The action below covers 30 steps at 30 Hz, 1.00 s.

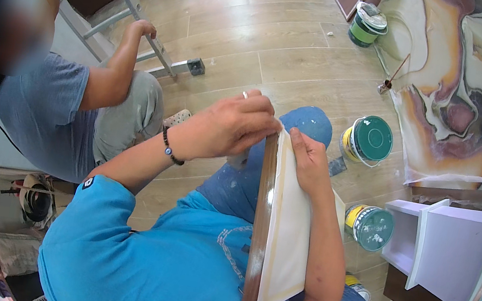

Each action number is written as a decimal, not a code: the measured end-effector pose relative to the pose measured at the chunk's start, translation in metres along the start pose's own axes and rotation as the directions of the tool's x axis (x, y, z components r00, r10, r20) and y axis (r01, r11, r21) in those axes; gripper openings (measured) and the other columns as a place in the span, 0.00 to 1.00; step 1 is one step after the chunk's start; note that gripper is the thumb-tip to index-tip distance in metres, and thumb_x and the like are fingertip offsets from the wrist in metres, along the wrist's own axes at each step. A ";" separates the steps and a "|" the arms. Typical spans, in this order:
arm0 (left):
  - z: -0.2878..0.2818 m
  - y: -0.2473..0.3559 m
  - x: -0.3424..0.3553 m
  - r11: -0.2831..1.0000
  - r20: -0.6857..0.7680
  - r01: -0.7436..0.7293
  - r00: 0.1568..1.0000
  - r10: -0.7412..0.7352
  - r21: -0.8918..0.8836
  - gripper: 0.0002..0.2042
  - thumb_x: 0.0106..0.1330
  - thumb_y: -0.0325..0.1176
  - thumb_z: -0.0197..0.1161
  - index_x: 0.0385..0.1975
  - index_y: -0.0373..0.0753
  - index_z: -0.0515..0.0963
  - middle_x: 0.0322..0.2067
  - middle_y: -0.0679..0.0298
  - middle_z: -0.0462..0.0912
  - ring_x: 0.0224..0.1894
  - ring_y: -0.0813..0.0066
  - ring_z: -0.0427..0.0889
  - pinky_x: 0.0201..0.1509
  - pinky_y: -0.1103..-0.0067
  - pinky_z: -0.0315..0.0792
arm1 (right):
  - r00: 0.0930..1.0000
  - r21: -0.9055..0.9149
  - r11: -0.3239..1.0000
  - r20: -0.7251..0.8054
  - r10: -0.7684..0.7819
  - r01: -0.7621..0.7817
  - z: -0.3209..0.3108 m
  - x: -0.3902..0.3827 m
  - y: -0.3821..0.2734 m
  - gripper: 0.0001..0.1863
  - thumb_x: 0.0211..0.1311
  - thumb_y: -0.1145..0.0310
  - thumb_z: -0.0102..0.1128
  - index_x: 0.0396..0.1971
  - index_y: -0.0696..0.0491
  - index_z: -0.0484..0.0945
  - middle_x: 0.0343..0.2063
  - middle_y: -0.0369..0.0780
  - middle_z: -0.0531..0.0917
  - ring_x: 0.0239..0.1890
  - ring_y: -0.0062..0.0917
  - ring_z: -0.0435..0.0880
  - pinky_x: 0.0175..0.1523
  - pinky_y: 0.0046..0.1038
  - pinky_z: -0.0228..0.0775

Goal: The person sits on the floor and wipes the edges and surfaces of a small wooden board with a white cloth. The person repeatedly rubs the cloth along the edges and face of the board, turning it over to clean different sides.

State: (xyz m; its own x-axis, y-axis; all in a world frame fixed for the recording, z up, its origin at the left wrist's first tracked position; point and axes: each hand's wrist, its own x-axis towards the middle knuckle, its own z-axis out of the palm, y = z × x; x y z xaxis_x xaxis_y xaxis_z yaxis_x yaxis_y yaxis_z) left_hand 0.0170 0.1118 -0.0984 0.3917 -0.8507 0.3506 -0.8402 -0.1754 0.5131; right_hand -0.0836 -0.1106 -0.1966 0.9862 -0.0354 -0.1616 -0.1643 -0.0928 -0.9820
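Note:
A flat panel (289, 246) stands on edge against my body, its cream face turned to the right and its long brown side (260, 229) facing me. Pale yellowish strips that look like tape run along the borders of the face. My right hand (310, 161) grips the far end of the panel, thumb over the top edge, with the forearm lying along the face. At the far corner my left hand (242, 124) has its fingers pinched together against the edge. What lies in that pinch is too small to make out.
A person (47, 101) sits at the left, one hand on a metal ladder (131, 7). Green-lidded paint buckets (375, 138) stand at the right, near a marbled sheet (471, 92) and a white drawer-like unit (452, 247). A brush (399, 68) rests in a small can.

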 end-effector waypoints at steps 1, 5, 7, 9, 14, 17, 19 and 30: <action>0.000 0.001 -0.001 1.000 0.005 0.008 1.000 -0.008 0.028 0.14 0.67 0.22 0.71 0.51 0.39 0.87 0.42 0.59 0.81 0.46 0.58 0.83 0.50 0.66 0.80 | 1.000 0.013 1.000 -0.010 0.001 -0.001 0.002 -0.001 -0.002 0.28 0.88 0.48 0.50 0.41 0.58 0.88 0.28 0.30 0.85 0.33 0.12 0.76 0.40 0.23 0.71; 0.000 0.006 -0.004 0.999 0.029 -0.004 1.000 0.003 0.045 0.13 0.67 0.22 0.71 0.51 0.38 0.87 0.42 0.60 0.81 0.46 0.58 0.83 0.49 0.66 0.79 | 0.998 0.006 1.000 -0.051 -0.028 0.028 0.004 0.000 0.003 0.30 0.86 0.46 0.52 0.40 0.60 0.86 0.22 0.39 0.83 0.29 0.18 0.76 0.38 0.29 0.72; 0.002 0.004 -0.003 0.999 0.020 -0.007 1.000 0.006 0.035 0.13 0.67 0.23 0.71 0.50 0.38 0.87 0.42 0.60 0.81 0.46 0.58 0.83 0.48 0.66 0.79 | 0.998 -0.043 0.999 -0.050 -0.034 0.032 0.001 0.001 0.004 0.30 0.86 0.46 0.52 0.40 0.61 0.86 0.22 0.39 0.82 0.28 0.18 0.76 0.38 0.30 0.72; 0.003 -0.003 0.000 0.998 -0.010 0.013 1.000 -0.013 0.058 0.12 0.67 0.23 0.71 0.50 0.38 0.87 0.42 0.60 0.81 0.46 0.59 0.83 0.48 0.66 0.79 | 0.998 -0.045 0.998 -0.049 -0.035 0.033 0.003 0.000 0.001 0.30 0.86 0.47 0.52 0.39 0.61 0.85 0.22 0.40 0.82 0.28 0.19 0.76 0.37 0.31 0.72; 0.001 0.009 -0.005 0.997 0.024 -0.021 1.000 0.020 0.069 0.12 0.67 0.23 0.71 0.50 0.38 0.87 0.42 0.59 0.81 0.45 0.59 0.83 0.49 0.66 0.79 | 0.997 -0.012 0.998 -0.061 -0.055 0.055 0.005 0.000 0.004 0.30 0.86 0.46 0.52 0.38 0.61 0.84 0.20 0.43 0.80 0.27 0.20 0.75 0.37 0.33 0.72; 0.002 0.000 -0.001 0.999 0.013 -0.003 1.000 0.002 0.048 0.13 0.67 0.23 0.72 0.50 0.39 0.87 0.42 0.59 0.81 0.45 0.58 0.83 0.49 0.66 0.79 | 0.998 -0.026 0.999 -0.060 -0.035 0.034 0.003 0.002 0.002 0.30 0.86 0.46 0.52 0.37 0.61 0.84 0.20 0.43 0.80 0.27 0.20 0.75 0.36 0.33 0.72; 0.000 0.002 -0.002 0.999 0.016 0.003 1.000 -0.004 0.051 0.13 0.66 0.23 0.73 0.50 0.39 0.87 0.43 0.59 0.82 0.46 0.59 0.83 0.49 0.66 0.79 | 0.997 -0.042 0.998 -0.060 -0.043 0.041 0.005 0.002 0.003 0.31 0.86 0.46 0.52 0.37 0.61 0.84 0.20 0.43 0.80 0.27 0.21 0.75 0.36 0.33 0.72; -0.003 0.018 -0.009 1.000 0.064 0.009 0.998 -0.009 -0.004 0.13 0.67 0.23 0.72 0.50 0.39 0.87 0.43 0.58 0.82 0.46 0.58 0.83 0.48 0.65 0.79 | 0.997 -0.033 0.999 -0.074 -0.037 0.035 0.005 0.001 0.006 0.31 0.86 0.45 0.51 0.37 0.61 0.84 0.20 0.42 0.79 0.27 0.20 0.74 0.37 0.33 0.71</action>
State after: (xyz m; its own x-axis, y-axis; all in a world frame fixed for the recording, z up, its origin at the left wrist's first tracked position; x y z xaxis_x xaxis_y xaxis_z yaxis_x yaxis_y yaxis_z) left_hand -0.0005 0.1179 -0.0896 0.3746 -0.8790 0.2949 -0.8351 -0.1817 0.5192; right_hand -0.0835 -0.1060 -0.2033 0.9875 -0.1057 -0.1173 -0.1303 -0.1264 -0.9834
